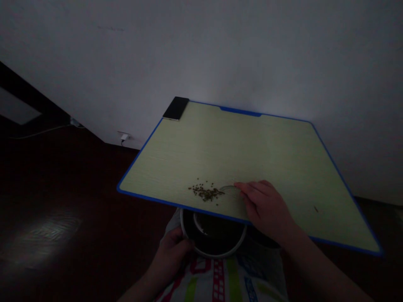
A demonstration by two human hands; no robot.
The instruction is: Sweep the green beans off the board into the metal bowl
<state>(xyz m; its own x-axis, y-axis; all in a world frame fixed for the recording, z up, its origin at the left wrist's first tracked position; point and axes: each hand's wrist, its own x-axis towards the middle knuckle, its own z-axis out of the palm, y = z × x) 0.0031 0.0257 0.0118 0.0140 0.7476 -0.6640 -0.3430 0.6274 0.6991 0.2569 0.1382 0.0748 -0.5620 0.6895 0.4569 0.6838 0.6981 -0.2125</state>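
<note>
Overhanging bowl: table bearing dark phone

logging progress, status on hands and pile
Right hand pinching thin tool at dark pile. Left hand holding bowl partly under board. Phone at far corner, not blocking.

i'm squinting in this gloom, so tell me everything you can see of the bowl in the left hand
The bowl is round and wide, dark inside with a paler, faintly shiny rim; its material is unclear. It sits mouth up below the near edge of the table, which hides its far side. The left hand holds its left side. A pale curved gleam shows inside, but the contents are too dim to tell.
</note>
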